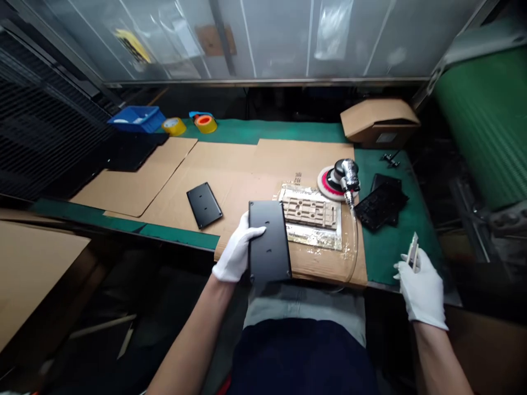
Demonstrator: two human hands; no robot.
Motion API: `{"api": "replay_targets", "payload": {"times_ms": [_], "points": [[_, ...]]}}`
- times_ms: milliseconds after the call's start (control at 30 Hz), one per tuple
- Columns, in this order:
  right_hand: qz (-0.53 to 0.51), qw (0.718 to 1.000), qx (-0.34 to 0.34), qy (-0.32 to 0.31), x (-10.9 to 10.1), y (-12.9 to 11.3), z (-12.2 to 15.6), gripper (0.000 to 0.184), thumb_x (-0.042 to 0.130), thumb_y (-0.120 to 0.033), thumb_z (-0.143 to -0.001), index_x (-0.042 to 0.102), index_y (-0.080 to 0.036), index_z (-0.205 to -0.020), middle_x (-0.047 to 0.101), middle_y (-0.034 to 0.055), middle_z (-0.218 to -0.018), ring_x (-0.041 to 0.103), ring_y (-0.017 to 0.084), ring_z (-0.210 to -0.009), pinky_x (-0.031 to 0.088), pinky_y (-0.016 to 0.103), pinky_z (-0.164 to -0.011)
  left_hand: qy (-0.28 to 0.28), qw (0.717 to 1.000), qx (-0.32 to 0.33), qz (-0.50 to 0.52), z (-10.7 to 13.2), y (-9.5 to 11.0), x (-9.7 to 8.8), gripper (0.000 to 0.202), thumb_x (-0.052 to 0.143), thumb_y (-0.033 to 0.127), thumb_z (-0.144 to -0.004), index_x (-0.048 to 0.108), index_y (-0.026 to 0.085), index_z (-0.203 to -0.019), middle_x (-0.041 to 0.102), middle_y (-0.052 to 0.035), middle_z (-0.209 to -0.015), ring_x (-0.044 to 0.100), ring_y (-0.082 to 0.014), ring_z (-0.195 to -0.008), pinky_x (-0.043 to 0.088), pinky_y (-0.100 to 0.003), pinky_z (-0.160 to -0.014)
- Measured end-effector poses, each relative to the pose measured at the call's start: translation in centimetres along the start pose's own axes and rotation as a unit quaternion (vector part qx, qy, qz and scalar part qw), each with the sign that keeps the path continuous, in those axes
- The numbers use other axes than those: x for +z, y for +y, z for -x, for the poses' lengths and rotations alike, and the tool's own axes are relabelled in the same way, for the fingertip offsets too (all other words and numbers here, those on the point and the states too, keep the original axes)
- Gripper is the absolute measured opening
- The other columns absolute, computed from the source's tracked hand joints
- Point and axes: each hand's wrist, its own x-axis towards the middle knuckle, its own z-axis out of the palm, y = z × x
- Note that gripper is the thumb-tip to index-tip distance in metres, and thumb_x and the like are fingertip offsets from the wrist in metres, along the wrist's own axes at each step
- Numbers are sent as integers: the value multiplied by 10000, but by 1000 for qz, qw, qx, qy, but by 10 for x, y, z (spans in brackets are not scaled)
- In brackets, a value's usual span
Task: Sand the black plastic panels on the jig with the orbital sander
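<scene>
My left hand [236, 249], in a white glove, grips a flat black panel [268, 244] by its left edge, thumb on top. The panel has small screws or feet at its corners and two small slots. My right hand [423, 288], also gloved, is closed around what looks like a utility knife [413, 249], its tip pointing up, over the bench's right end. Behind the held panel lies a beige slotted fixture [310, 213] on a taped silvery plate [315, 236]. A similar black panel [205, 205] rests on cardboard to the left.
A disc polisher [340, 178] with a hose stands behind the fixture. Dark plastic parts [381, 206] lie to its right, before a cardboard box [381, 123]. Tape rolls [173, 127] and a blue bin [137, 119] sit back left. A green conveyor belt [486, 120] flanks the bench.
</scene>
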Motion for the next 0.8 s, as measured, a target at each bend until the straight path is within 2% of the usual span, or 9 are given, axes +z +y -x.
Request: {"api": "replay_targets", "payload": {"times_ms": [67,133,167,233,300,400,533,633,800], "points": [[120,993,5,-7,2,2,-21,545,469,-384,-897,639,-101,-1330,675,161,-1028,640,269,-796,507,378,-705,-86,988,74,-102,-57,15,10,756,819,235,-776,553,178,-1481,625,-126,-1504,572,-305,-1394,467,-400,-1160],[194,981,-7,-24,6,-1,-29,633,425,-411,-905,587,-59,-1405,664,229,-1142,665,353,-945,528,452,-807,-205,948,99,-224,-109,32,27,775,849,271,-743,597,168,-1469,572,-126,-1573,484,-330,-1479,380,-400,-1224],[207,978,-17,-24,9,-4,-29,694,413,-427,-910,533,-43,-1475,645,258,-1238,662,391,-1046,533,486,-873,-268,913,96,-292,-132,40,38,777,861,288,-730,622,167,-1459,592,-119,-1557,498,-343,-1465,370,-401,-1223],[204,979,-25,6,15,-11,-27,791,414,-463,-911,432,-40,-1579,566,281,-1430,606,444,-1239,509,544,-1005,-370,820,86,-427,-169,50,64,777,877,307,-710,655,179,-1443,687,-91,-1450,591,-353,-1362,391,-401,-1184],[176,984,-19,32,20,-17,-25,835,418,-492,-905,405,-44,-1609,516,277,-1516,555,470,-1332,474,576,-1082,-415,734,94,-529,-192,50,88,765,871,333,-726,658,202,-1449,741,-67,-1366,657,-336,-1260,424,-379,-1129],[132,990,-18,45,22,-19,-23,863,428,-527,-890,432,-29,-1596,527,290,-1508,546,481,-1353,463,595,-1109,-392,658,162,-622,-201,33,108,737,822,382,-796,631,205,-1485,720,-113,-1381,661,-337,-1230,462,-361,-1046],[114,991,-38,58,20,-15,-21,876,434,-539,-878,462,-11,-1576,542,307,-1486,555,486,-1342,467,608,-1105,-333,573,287,-692,-182,3,96,937,866,495,-736,545,153,-1548,647,-230,-1395,622,-404,-1206,467,-413,-988],[92,991,-71,68,22,-21,-25,861,439,-527,-874,502,14,-1541,573,314,-1447,577,473,-1309,471,601,-1103,-333,542,332,-696,-165,-10,79,1053,890,548,-696,479,164,-1587,622,-245,-1387,602,-411,-1190,460,-418,-972],[25,974,-202,103,39,-69,-49,808,471,-505,-878,564,21,-1485,607,298,-1414,578,415,-1310,456,551,-1137,-307,507,400,-699,-155,-24,81,876,786,631,-806,529,244,-1549,632,-211,-1369,601,-403,-1189,472,-442,-953]]}}
